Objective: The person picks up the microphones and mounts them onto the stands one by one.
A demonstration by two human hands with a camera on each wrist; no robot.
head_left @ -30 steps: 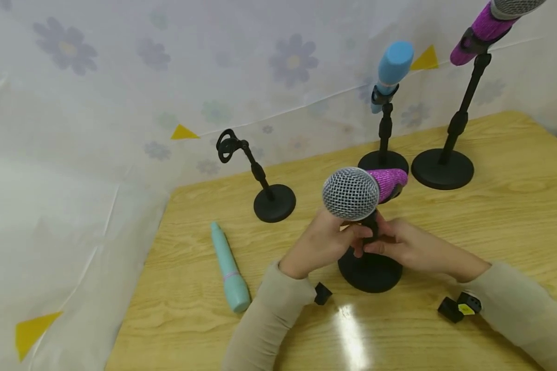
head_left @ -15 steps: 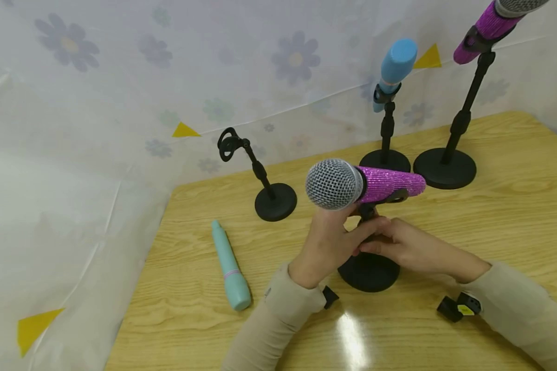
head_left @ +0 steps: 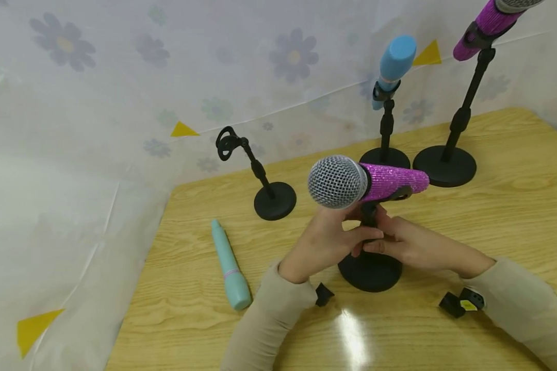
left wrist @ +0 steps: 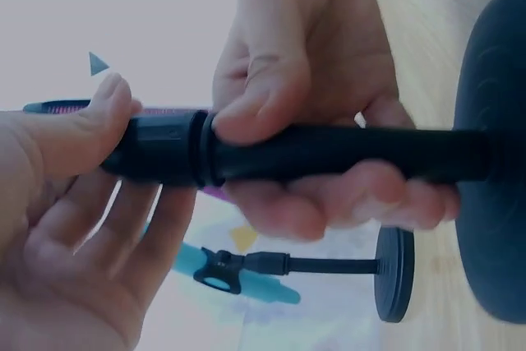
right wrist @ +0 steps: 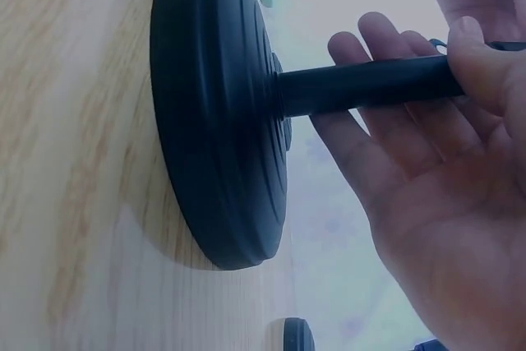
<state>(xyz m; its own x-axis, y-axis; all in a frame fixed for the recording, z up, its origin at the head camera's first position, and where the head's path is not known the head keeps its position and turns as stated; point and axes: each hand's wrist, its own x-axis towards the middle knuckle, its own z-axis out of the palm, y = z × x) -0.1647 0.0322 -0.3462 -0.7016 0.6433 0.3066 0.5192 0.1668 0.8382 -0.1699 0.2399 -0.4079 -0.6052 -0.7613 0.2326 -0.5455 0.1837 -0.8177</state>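
A purple glittery microphone (head_left: 392,182) with a silver mesh head sits in the clip of a black desk stand (head_left: 370,275), lying almost level with its head to the left. My left hand (head_left: 317,245) grips the stand's dark collar (left wrist: 168,150) between thumb and fingers, just below the clip. Lower down, my right hand (head_left: 418,245) holds the stand's pole (right wrist: 362,88), thumb on one side and fingers behind it. The round base stands on the wooden table (head_left: 190,330). In the head view the hands partly hide the pole.
A mint-green microphone (head_left: 231,268) lies on the table at left. Behind it stands a black stand (head_left: 275,201) with a bare clip. At back right, one stand carries a blue microphone (head_left: 397,59), another a purple microphone (head_left: 492,23). A flowered cloth (head_left: 241,62) hangs behind.
The held microphone has swung round from facing forward to lying sideways, its handle now pointing right. My left hand turned inward, then shifted back left; the right hand stayed on the pole.
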